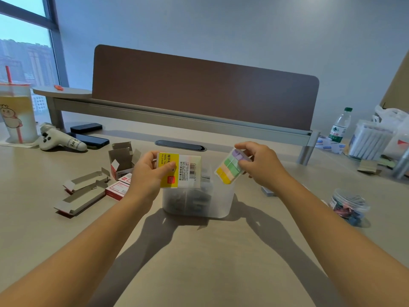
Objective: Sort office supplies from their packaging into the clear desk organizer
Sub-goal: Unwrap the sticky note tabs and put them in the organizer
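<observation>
Left hand [147, 171], raised over the desk [199, 262], grasps the index-tab package [180, 170] between thumb and curled fingers; the package, a flat card with a yellow band and a white printed panel, is held in front of the left rear corner of the clear desk organizer [218, 202]; right hand [262, 163] pinches a strip of coloured index tabs [230, 168] at its purple end, the strip tilted with its yellow end lowest, above the organizer's right rim and apart from the package; the tabs run purple, green, peach, yellow. The organizer, a frosted rounded bin, stands on the desk between the two forearms; dark items lie inside it, too blurred through the wall to identify. Left of the organizer: opened staple boxes [84, 189], flattened, grey inside with red-and-white faces, and one upright opened box [122, 160]; behind them, two dark phones [90, 135] side by side and a small white plush toy [59, 140]; at the far left edge, a lidded drink cup [15, 114] with a red straw. Right of the organizer: a small blue-grey block [269, 191] just beside the right wrist; a clear round tub of coloured binder clips [349, 206]; further back, a water bottle [339, 126] with a green cap, a clear pack of white pens [369, 140], and a white plastic bag [391, 117]. A brown partition panel [199, 91] closes the desk's far edge.
</observation>
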A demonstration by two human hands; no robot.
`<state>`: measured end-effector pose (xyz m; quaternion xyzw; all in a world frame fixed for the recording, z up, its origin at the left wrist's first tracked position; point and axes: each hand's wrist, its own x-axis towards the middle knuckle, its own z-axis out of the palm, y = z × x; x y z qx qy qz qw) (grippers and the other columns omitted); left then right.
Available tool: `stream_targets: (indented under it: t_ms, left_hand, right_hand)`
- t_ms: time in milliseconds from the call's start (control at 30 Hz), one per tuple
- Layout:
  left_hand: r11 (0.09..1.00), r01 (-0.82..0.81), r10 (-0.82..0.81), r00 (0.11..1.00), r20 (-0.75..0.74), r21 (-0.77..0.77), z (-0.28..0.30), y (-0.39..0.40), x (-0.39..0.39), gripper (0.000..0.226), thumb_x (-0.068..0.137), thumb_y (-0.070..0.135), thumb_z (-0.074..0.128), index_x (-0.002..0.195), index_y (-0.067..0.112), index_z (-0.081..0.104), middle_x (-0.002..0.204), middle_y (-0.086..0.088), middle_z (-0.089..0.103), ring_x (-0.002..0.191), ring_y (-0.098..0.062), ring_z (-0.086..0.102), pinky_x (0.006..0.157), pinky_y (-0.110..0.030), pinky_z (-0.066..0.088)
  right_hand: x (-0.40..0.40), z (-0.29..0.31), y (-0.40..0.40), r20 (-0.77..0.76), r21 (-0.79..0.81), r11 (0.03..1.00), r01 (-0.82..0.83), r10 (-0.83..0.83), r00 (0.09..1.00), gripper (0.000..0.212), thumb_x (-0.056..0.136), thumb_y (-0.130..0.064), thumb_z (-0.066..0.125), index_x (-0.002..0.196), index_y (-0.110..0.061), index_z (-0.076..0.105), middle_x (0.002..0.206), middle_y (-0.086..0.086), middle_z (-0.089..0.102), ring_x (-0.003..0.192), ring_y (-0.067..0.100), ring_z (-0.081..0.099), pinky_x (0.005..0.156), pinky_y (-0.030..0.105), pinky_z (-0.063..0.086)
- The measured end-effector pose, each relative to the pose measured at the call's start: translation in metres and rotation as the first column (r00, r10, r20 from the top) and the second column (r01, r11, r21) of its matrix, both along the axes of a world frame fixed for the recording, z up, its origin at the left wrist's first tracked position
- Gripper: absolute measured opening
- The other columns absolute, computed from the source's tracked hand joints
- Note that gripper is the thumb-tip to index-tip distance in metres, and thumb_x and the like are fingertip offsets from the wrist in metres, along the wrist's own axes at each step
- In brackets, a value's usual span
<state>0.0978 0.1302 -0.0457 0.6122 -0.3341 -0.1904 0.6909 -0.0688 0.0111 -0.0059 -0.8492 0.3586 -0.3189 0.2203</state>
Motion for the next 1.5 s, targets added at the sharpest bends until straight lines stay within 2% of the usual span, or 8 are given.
stream_targets:
  t_ms: [267,500,633,833,1033,1267,1400,1500]
  left_hand:
    - [1.0,0.024,-0.024,1.0,-0.019,0.007,-0.004,-0.001,0.002,0.014,0.086,0.008,0.051,0.1,0.011,0.046,0.104,-0.007,0.056,0.093,-0.021,0.057,0.065,-0.025,0.051]
    - [1.0,0.025,-0.025,1.0,-0.018,0.011,-0.005,0.0,0.003,0.014,0.086,0.008,0.051,0.099,0.012,0.046,0.103,-0.006,0.056,0.091,-0.019,0.057,0.063,-0.023,0.053]
    - [0.999,0.015,-0.015,1.0,-0.003,0.038,-0.007,0.003,0.003,0.015,0.087,0.008,0.051,0.1,0.012,0.046,0.104,-0.007,0.056,0.092,-0.02,0.057,0.069,-0.027,0.05]
    - [0.996,0.025,-0.023,0.999,-0.023,0.086,-0.014,0.016,-0.002,0.016,0.087,0.008,0.05,0.102,0.011,0.045,0.105,-0.008,0.055,0.093,-0.021,0.057,0.077,-0.034,0.05]
    - [0.988,0.06,-0.057,0.998,-0.03,0.145,-0.025,0.038,-0.007,0.017,0.085,0.004,0.054,0.085,0.02,0.047,0.101,-0.006,0.056,0.082,-0.016,0.06,0.058,-0.024,0.054]
    - [0.864,-0.14,-0.044,0.936,0.349,0.484,-0.05,0.064,-0.004,0.038,0.083,0.011,0.06,0.118,0.013,0.046,0.128,-0.01,0.051,0.101,-0.018,0.053,0.068,-0.022,0.048]
    - [0.775,-0.406,-0.065,0.71,0.701,0.484,-0.053,0.072,0.001,0.046,0.081,0.024,0.063,0.123,0.014,0.046,0.134,-0.008,0.044,0.122,-0.022,0.042,0.098,-0.032,0.039]
    - [0.82,-0.354,-0.167,0.605,0.779,0.451,-0.051,0.074,-0.006,0.042,0.083,0.036,0.058,0.121,0.018,0.05,0.132,-0.004,0.048,0.119,-0.02,0.042,0.099,-0.033,0.037]
  right_hand:
    - [0.01,0.004,0.002,-0.132,0.049,0.996,-0.078,0.084,0.988,0.037,0.088,-0.01,0.052,0.124,-0.012,0.051,0.131,0.008,0.051,0.119,0.024,0.048,0.091,0.034,0.047]
    - [0.01,-0.02,0.0,-0.118,0.109,0.982,-0.156,0.168,0.979,0.031,0.09,-0.015,0.049,0.12,-0.019,0.055,0.128,0.004,0.054,0.103,0.01,0.047,0.086,0.024,0.042]
    - [0.008,-0.028,0.007,-0.089,0.122,0.982,-0.147,0.158,0.983,0.033,0.089,-0.025,0.052,0.121,-0.02,0.054,0.129,0.003,0.055,0.108,0.013,0.047,0.095,0.031,0.042]
    - [-0.006,-0.042,0.024,-0.012,-0.042,0.994,-0.1,0.1,0.995,0.035,0.088,-0.02,0.052,0.123,-0.016,0.051,0.134,0.002,0.049,0.122,0.016,0.043,0.093,0.021,0.032]
    - [-0.024,-0.07,0.057,0.047,-0.184,0.977,-0.106,0.116,0.992,0.037,0.086,-0.012,0.053,0.123,-0.012,0.05,0.132,0.005,0.048,0.122,0.016,0.042,0.096,0.018,0.029]
    - [-0.023,-0.102,0.08,-0.433,-0.052,0.966,-0.251,0.205,0.878,0.046,0.089,-0.037,0.047,0.131,-0.019,0.043,0.137,0.001,0.044,0.125,0.017,0.04,0.103,0.027,0.032]
    - [-0.018,-0.099,0.082,-0.44,-0.098,0.962,-0.257,0.189,0.878,0.044,0.089,-0.038,0.046,0.129,-0.019,0.045,0.135,0.001,0.047,0.123,0.017,0.04,0.104,0.029,0.033]
    - [-0.017,-0.098,0.082,-0.442,-0.105,0.961,-0.257,0.186,0.877,0.044,0.089,-0.037,0.047,0.128,-0.018,0.046,0.134,0.0,0.047,0.123,0.017,0.041,0.104,0.029,0.033]
